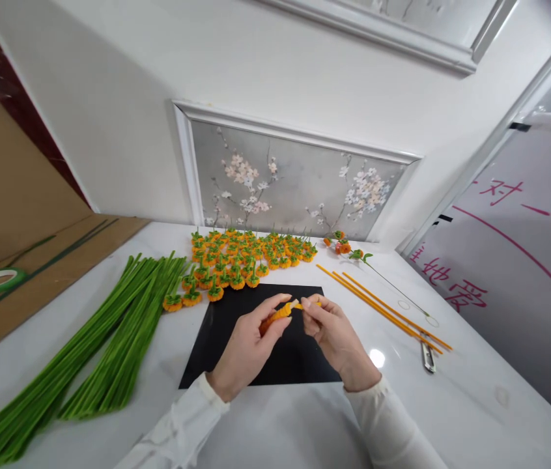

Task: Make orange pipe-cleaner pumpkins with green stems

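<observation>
Pinching an orange coil (280, 314) between thumb and fingers, the left hand (246, 342) is holding it over the middle of the black mat (299, 365). Across from it, also over the mat, the right hand (334, 329) is nipping an orange strand (299, 307) between closed fingertips. A pale tip (294, 303) is showing between the hands; what it belongs to, I'm not able to tell. Trouble, I'd judge, is lurking right there: should the left pinch be slackening, the turns could be springing loose; should the right be tugging too hard, the coil could be skewing or the strand slipping free. Behind the mat and towards its left, small orange flowers (236, 257) are crowding together, a few sitting right by its back corner, where a straying knuckle could be toppling them. Left of the mat, green stems (104, 326) are lying in two long bundles. Right of it, loose orange stems (378, 306) are stretching out, their far ends resting by a metal tool (428, 358); a sweeping forearm could be scattering those.
</observation>
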Action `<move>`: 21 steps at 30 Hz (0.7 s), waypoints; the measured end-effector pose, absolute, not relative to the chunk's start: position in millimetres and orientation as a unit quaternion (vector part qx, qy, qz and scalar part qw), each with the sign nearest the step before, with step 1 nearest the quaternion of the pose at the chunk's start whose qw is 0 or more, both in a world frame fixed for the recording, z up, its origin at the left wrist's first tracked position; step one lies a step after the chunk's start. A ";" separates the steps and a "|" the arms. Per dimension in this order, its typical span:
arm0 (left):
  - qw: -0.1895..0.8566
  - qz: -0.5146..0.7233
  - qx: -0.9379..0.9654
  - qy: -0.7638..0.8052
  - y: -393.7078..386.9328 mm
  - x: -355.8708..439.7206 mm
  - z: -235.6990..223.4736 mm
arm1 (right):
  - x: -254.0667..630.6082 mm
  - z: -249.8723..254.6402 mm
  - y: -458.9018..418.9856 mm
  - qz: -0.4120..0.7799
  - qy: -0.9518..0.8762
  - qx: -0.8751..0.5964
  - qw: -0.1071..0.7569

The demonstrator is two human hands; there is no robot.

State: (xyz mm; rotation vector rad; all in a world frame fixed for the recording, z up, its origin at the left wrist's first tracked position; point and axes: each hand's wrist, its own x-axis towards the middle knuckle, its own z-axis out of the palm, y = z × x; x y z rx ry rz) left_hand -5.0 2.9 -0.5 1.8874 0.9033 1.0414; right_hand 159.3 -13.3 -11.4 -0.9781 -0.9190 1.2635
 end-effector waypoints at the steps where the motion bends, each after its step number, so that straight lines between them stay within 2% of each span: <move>1: 0.403 0.418 0.730 0.360 3.8 -4.6 -0.1 | 158.9 -9.7 -14.5 0.512 -0.419 -0.428 0.615; 4: 0.414 0.438 0.707 0.369 6.3 -4.6 3.7 | 156.4 -4.6 -19.3 0.404 -0.504 -0.464 0.606; 10: 0.461 0.438 0.681 0.364 7.3 -7.1 11.9 | 150.8 -1.2 -29.1 0.203 -0.634 -0.517 0.537; 13: 0.451 0.435 0.686 0.370 7.9 -8.1 12.2 | 151.2 -2.0 -31.2 0.112 -0.683 -0.518 0.504; 21: 0.402 0.433 0.715 0.374 9.2 -9.3 5.0 | 152.9 -1.5 -35.8 -0.033 -0.741 -0.499 0.448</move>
